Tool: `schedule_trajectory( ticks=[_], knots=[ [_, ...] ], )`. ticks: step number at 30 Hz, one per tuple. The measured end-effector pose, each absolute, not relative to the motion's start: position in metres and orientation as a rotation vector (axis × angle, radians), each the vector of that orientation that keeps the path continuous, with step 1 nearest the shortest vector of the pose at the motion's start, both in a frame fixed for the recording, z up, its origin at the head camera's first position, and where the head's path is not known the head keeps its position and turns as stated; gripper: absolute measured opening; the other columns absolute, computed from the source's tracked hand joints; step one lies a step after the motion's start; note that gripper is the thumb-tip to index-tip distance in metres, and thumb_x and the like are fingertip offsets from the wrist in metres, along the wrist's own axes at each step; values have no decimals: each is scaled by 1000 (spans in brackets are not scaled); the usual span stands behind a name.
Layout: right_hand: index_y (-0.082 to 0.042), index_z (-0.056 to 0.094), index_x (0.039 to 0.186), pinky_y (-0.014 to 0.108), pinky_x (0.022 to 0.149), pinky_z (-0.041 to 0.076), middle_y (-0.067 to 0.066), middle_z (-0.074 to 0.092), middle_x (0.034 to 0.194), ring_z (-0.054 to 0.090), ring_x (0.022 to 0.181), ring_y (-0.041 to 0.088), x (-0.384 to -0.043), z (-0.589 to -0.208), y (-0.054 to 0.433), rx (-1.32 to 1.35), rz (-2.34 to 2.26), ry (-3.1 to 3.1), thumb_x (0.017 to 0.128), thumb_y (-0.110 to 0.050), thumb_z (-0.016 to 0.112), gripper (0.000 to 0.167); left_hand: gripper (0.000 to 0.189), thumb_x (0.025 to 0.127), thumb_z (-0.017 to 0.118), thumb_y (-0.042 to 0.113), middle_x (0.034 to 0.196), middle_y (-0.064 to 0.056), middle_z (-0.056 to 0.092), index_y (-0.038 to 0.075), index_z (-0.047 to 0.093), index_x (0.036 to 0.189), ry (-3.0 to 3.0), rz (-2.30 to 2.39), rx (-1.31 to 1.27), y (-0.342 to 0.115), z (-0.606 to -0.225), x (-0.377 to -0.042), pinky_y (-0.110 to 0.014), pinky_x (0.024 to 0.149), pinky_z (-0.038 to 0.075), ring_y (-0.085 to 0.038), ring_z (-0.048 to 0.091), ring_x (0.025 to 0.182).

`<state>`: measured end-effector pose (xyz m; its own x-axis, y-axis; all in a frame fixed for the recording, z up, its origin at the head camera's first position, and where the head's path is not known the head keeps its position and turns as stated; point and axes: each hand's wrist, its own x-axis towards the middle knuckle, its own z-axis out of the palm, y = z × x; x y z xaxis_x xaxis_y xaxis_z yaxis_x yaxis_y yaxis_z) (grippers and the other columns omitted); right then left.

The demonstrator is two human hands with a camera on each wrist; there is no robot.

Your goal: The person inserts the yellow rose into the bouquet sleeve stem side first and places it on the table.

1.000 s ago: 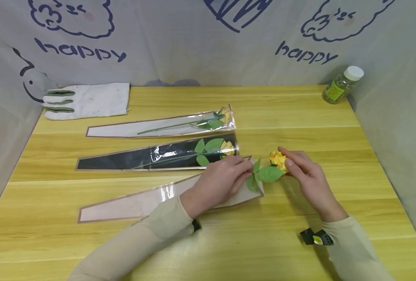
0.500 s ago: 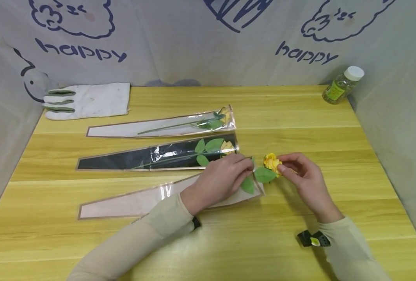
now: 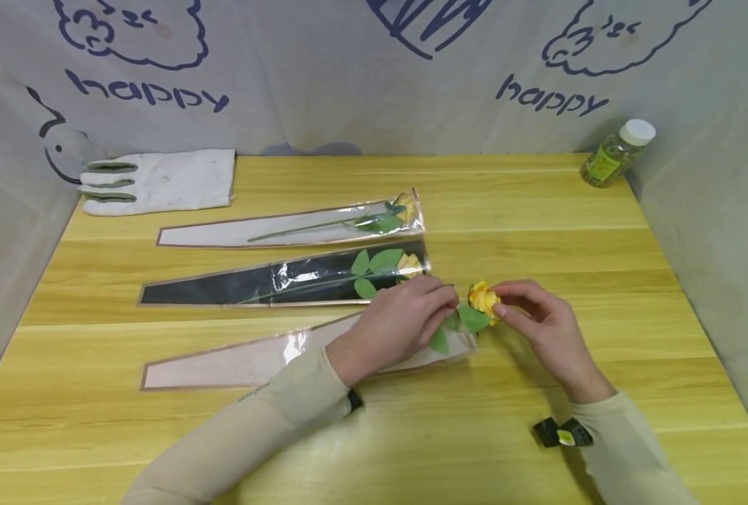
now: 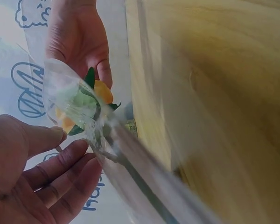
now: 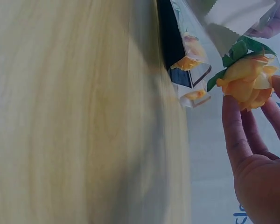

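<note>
My right hand [image 3: 547, 330] holds the bloom of a yellow rose [image 5: 247, 81] between thumb and fingers. The rose's stem and green leaves [image 3: 473, 319] lie inside the wide mouth of a pale, clear-fronted flower sleeve [image 3: 222, 365]. In the left wrist view the stem [image 4: 144, 186] runs down behind the film. With thumb and fingertips, my left hand [image 3: 396, 322] pinches the sleeve's edge near its mouth. The narrow end of this sleeve points left.
Behind lie a black sleeve [image 3: 248, 282] and a white sleeve [image 3: 222, 231], each with a yellow rose inside. A white glove [image 3: 172, 181] lies at the back left. At the back right corner stands a small jar [image 3: 614, 154] with a white lid.
My right hand has moved left with the rose, and its leaves and stem have slid deeper into the pale sleeve. My left hand has stayed nearly still at the mouth.
</note>
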<state>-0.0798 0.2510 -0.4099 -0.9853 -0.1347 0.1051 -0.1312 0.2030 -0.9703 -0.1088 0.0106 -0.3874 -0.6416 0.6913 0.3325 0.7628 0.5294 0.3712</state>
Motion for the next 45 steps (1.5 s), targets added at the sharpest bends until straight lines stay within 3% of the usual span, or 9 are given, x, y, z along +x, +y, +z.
schedule_trajectory(
  ticks=[11, 25, 39, 45],
  knots=[
    [6, 63, 117, 27, 86, 52, 15, 61, 116, 60, 106, 22, -79, -411, 248, -315, -1906, 2408, 93, 3, 65, 25, 15, 99, 61, 18, 105, 0, 66, 13, 70, 111, -2665, -741, -1272, 13, -388, -108, -23, 72, 53, -12, 60, 94],
    [5, 64, 119, 27, 88, 51, 17, 60, 119, 59, 109, 22, -76, -412, 246, -446, -1882, 2377, 92, 8, 63, 27, 14, 100, 60, 18, 98, 0, 63, 13, 70, 108, -2620, -759, -1305, 12, -390, -108, -22, 69, 51, -12, 57, 87],
    [7, 59, 120, 27, 87, 52, 18, 60, 119, 60, 108, 19, -75, -415, 249, -297, -1850, 2373, 94, -2, 64, 28, 9, 99, 61, 16, 95, 1, 60, 12, 67, 103, -2602, -862, -1344, 7, -389, -109, -21, 66, 45, -11, 50, 82],
    [8, 61, 119, 31, 90, 52, 20, 58, 119, 60, 108, 25, -72, -414, 249, -386, -1903, 2292, 92, 7, 63, 27, 9, 99, 60, 14, 95, 1, 60, 10, 67, 104, -2601, -849, -1324, 6, -391, -109, -21, 66, 45, -12, 50, 83]
  ],
)
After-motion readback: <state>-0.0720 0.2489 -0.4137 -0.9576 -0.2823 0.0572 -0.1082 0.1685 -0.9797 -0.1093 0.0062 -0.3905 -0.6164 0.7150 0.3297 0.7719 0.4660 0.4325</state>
